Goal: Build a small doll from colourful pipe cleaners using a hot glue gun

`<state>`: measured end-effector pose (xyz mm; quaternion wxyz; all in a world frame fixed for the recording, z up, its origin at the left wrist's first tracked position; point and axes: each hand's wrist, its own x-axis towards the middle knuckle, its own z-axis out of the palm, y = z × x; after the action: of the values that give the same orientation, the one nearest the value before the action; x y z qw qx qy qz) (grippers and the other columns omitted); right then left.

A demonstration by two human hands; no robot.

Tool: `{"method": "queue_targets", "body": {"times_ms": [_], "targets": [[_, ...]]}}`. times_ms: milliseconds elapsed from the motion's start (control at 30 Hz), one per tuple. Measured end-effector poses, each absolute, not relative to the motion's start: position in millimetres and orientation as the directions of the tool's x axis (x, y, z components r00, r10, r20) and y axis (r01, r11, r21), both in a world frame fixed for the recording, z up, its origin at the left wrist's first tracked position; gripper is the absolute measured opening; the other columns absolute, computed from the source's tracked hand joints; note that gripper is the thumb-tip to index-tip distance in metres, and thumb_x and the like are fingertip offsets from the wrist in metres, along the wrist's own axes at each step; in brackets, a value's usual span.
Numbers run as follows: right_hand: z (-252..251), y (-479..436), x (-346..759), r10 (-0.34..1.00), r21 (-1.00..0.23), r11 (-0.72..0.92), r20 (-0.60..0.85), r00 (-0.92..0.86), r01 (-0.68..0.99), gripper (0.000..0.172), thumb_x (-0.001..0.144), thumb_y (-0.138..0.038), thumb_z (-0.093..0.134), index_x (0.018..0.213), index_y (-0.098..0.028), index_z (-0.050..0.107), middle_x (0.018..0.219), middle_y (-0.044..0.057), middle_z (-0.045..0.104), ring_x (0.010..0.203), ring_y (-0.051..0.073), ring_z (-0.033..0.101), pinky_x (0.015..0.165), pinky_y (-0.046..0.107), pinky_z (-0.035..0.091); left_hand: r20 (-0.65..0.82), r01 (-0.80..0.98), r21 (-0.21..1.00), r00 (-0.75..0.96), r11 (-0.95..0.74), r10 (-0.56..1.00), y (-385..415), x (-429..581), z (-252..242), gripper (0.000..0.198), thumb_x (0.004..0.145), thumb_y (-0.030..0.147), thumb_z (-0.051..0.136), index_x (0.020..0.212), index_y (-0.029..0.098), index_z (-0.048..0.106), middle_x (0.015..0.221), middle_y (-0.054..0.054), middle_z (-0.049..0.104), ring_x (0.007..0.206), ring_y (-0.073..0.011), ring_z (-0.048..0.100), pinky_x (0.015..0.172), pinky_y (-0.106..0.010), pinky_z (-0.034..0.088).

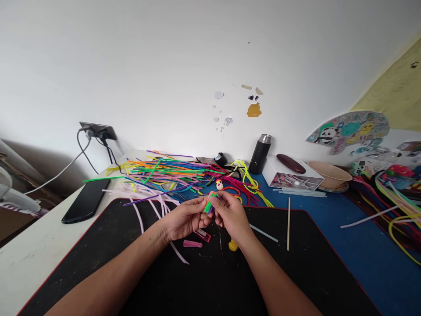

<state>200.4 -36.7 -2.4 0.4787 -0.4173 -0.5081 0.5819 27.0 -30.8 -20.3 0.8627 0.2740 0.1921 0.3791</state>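
My left hand (186,217) and my right hand (232,215) meet above a black mat (98,259), fingers pinched together on a small twisted bundle of pipe cleaners (210,202) in green, pink and purple. A loose pile of coloured pipe cleaners (171,173) lies just beyond the hands. Pale pink pipe cleaners (144,204) trail from the pile onto the mat by my left wrist. A small doll head (219,184) rests behind the bundle. Under the hands lie a pink piece (192,243), a small red-and-pink item (204,235) and a yellow object (233,245).
A black phone (87,199) lies at the left on the white table. A wall socket with cables (97,131) sits behind it. A black flask (259,153), a white box (292,174), a bowl (330,174), a wooden stick (288,224) and more pipe cleaners (394,193) fill the right.
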Motion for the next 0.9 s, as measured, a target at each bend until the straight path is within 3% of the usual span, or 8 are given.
{"method": "queue_targets", "body": {"times_ms": [200, 333, 500, 700, 900], "targets": [[-5.3, -34.1, 202.9, 0.984, -0.993, -0.019, 0.003, -0.18, -0.117, 0.056, 0.078, -0.071, 0.08, 0.094, -0.02, 0.066, 0.052, -0.006, 0.057, 0.037, 0.01, 0.044, 0.036, 0.022, 0.031, -0.148, -0.419, 0.774, 0.609, 0.475, 0.779, -29.3, 24.1, -17.9, 0.035, 0.09, 0.042, 0.084, 0.103, 0.013, 0.071, 0.088, -0.011, 0.075, 0.074, -0.0169, 0.074, 0.07, -0.024, 0.057], [-7.7, -30.8, 205.4, 0.989, -0.995, 0.036, 0.05, -0.142, -0.096, 0.052, 0.081, -0.07, 0.078, 0.091, -0.02, 0.065, 0.049, -0.007, 0.054, 0.038, 0.01, 0.043, 0.037, 0.022, 0.032, -0.05, -0.375, 0.894, 0.457, 0.243, 0.888, -27.4, 21.5, -13.6, 0.048, 0.086, 0.059, 0.082, 0.101, 0.016, 0.07, 0.091, -0.008, 0.071, 0.08, -0.0187, 0.069, 0.068, -0.026, 0.054], [-7.6, -31.6, 204.5, 0.991, -0.998, 0.064, 0.063, -0.114, 0.003, 0.048, 0.082, -0.068, 0.078, 0.088, -0.022, 0.066, 0.052, -0.007, 0.052, 0.04, 0.012, 0.045, 0.038, 0.024, 0.03, 0.138, -0.292, 0.956, 0.341, -0.035, 0.93, -26.5, 23.0, -10.0, 0.047, 0.075, 0.043, 0.096, 0.105, 0.019, 0.07, 0.101, -0.004, 0.068, 0.092, -0.0184, 0.063, 0.079, -0.029, 0.052], [-12.3, -34.7, 203.8, 0.983, -0.989, 0.131, 0.12, -0.14, 0.072, 0.039, 0.085, -0.058, 0.082, 0.088, -0.021, 0.069, 0.06, -0.006, 0.054, 0.046, 0.012, 0.049, 0.046, 0.025, 0.035, 0.149, -0.253, 0.966, 0.378, -0.053, 0.914, -27.1, 27.7, -12.7, 0.045, 0.075, 0.032, 0.096, 0.105, 0.019, 0.066, 0.1, -0.004, 0.071, 0.095, -0.0208, 0.068, 0.088, -0.035, 0.053], [-13.1, -35.5, 204.4, 0.972, -0.994, 0.113, 0.111, -0.207, 0.0, 0.04, 0.088, -0.058, 0.079, 0.103, -0.022, 0.071, 0.06, -0.007, 0.053, 0.044, 0.012, 0.047, 0.043, 0.024, 0.034, 0.164, -0.249, 0.965, 0.306, -0.087, 0.938, -26.2, 25.9, -9.5, 0.041, 0.077, 0.034, 0.094, 0.104, 0.018, 0.067, 0.096, -0.004, 0.073, 0.091, -0.0202, 0.068, 0.086, -0.034, 0.054]]}}
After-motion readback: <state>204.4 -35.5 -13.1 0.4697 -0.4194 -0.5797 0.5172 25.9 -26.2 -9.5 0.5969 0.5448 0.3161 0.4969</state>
